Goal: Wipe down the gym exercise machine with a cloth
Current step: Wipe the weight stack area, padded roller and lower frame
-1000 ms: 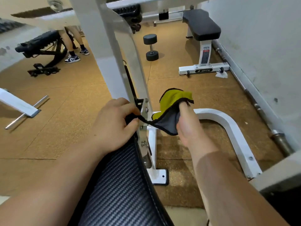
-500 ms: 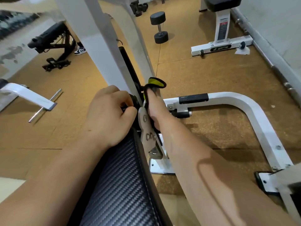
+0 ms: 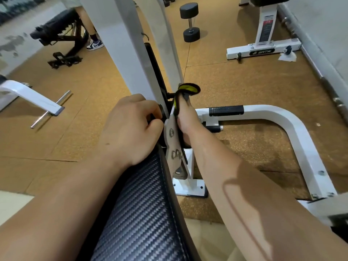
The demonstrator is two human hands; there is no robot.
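Head view: white lettering reading roughly "BRTW" on a black plate at the foot of the bench (image 3: 244, 51) far right; red and black label (image 3: 265, 30) on its post, too small to read.

Left hand (image 3: 130, 129) curled tight, thumb and forefinger pinching a dark end of the cloth (image 3: 188, 89) right at the gap beside the white upright (image 3: 122, 44). Knuckles up, wrist lying on the top of the black woven pad (image 3: 143, 213), forearm along the pad's left side.

Right hand (image 3: 186, 117) on the other side of the metal bracket (image 3: 170, 132), fingers (image 3: 183, 102) close together and nearly straight, pointing away from the camera, with the yellow and grey cloth looped over their tips and a strip of it running down between hand and bracket. Thumb hidden, so cannot tell how it clamps. Hand edge-on and touching the bracket's right face, forearm reaching in from lower right over the curved white base tube (image 3: 293, 129).

Dumbbell (image 3: 190, 21) upright on the cork floor beyond.
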